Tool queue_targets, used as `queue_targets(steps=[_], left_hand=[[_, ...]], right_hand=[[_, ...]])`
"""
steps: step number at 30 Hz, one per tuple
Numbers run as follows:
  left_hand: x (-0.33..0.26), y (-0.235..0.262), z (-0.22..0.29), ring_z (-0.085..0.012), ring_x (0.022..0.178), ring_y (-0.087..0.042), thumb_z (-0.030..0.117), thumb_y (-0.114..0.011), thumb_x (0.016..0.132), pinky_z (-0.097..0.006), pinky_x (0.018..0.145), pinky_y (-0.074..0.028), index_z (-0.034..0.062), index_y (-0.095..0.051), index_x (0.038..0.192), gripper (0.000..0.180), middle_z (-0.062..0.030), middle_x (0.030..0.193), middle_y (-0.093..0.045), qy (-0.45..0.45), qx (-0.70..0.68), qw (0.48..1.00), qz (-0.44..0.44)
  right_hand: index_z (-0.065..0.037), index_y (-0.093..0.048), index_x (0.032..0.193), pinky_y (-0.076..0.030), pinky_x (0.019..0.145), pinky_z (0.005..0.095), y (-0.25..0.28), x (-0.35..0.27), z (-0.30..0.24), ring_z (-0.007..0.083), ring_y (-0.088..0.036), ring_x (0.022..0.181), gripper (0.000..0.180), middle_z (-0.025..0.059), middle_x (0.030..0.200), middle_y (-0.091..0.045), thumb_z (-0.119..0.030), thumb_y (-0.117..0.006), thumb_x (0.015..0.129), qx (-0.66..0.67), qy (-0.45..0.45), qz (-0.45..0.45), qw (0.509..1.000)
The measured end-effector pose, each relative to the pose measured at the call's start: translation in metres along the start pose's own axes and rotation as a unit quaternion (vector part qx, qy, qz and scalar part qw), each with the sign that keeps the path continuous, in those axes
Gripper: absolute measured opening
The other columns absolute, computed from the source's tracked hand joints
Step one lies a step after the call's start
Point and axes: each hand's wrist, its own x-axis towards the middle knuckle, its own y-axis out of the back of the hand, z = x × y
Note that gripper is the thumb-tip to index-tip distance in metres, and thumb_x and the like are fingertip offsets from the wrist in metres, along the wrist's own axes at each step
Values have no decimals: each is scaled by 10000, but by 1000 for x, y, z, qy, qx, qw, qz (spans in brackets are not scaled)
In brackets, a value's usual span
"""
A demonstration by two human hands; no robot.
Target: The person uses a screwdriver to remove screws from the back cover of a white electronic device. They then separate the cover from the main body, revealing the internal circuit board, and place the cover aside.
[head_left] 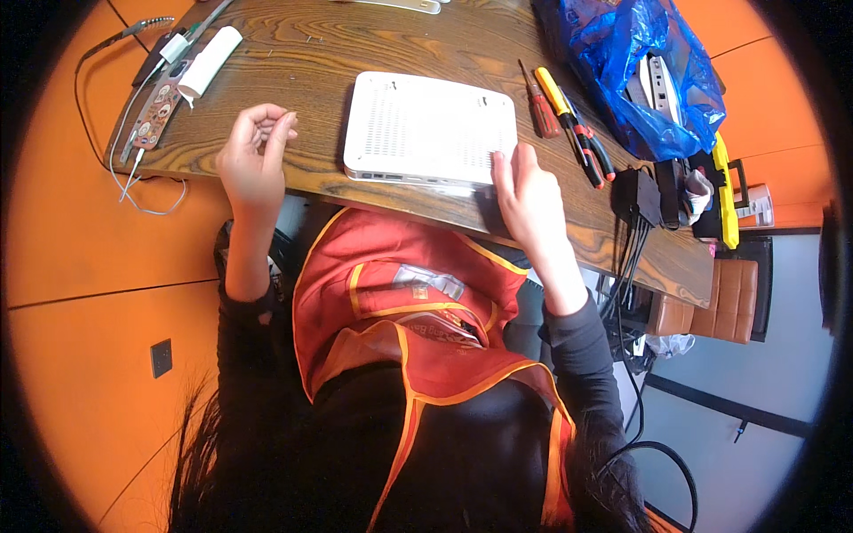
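A flat white router-like box (426, 124) with rows of vent slots and ports along its near edge lies at the front of the wooden table. My right hand (531, 197) grips its near right corner, thumb over the edge and fingers at the side. To the left of the box, apart from it, my left hand (256, 160) is raised by the table edge. Its fingers are curled, with thumb and forefinger pinched together; anything between them is too small to make out.
Right of the box lie a red screwdriver (543, 111), a yellow-handled tool (553, 91) and red-and-black pliers (593, 153). A blue plastic bag (613, 53) holds another white device. Black adapters (638, 197) trail cables over the edge. A power strip (158, 111) and white roll (211, 62) sit left.
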Motion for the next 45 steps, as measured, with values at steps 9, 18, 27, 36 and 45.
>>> queue_targets(steps=[9, 18, 27, 36, 45], left_hand=[[-44, -25, 35, -114, 835, -578, -56, -517, 872, -229, 727, -479, -23, -501, 910, 53, -100, 885, -606, 15, -121, 991, 51], [-49, -42, 82, -242, 683, -554, 82, -632, 716, -325, 619, -456, 7, -564, 876, 189, -90, 767, -557, -294, 22, 882, -368], [17, -80, 75, -131, 547, -454, 66, -602, 704, -224, 495, -354, 52, -523, 740, 88, -9, 601, -416, -446, 48, 819, -358], [40, -96, 69, -259, 821, -628, 98, -545, 809, -312, 739, -508, 24, -602, 939, 160, -166, 853, -628, -457, 73, 789, -403], [6, -69, 64, -436, 1167, -460, 455, -483, 836, -568, 948, -380, 79, -466, 1292, 591, -300, 1230, -475, -365, 278, 715, -528]], right_hand=[[-18, -501, 1208, -473, 559, 259, 6, -40, 6, 126, -579, 548, 337, 79, 619, -595, -81, -544, 879, 196, 113, 73, 971], [4, -667, 863, -479, 661, 264, 24, -66, -31, 181, -618, 727, 151, 100, 799, -652, 30, -668, 714, 354, 151, 9, 923], [32, -659, 849, -497, 703, 244, 18, -19, -37, 145, -616, 794, 107, 99, 897, -644, 45, -670, 744, 504, 37, -20, 862], [14, -643, 848, -467, 612, 199, 20, -6, -42, 87, -580, 691, 83, 73, 874, -631, 10, -664, 768, 458, -71, -27, 886], [3, -647, 804, -485, 634, 261, 26, 61, -1, 198, -617, 708, 75, 90, 779, -622, 5, -675, 734, 148, 60, 107, 981]])
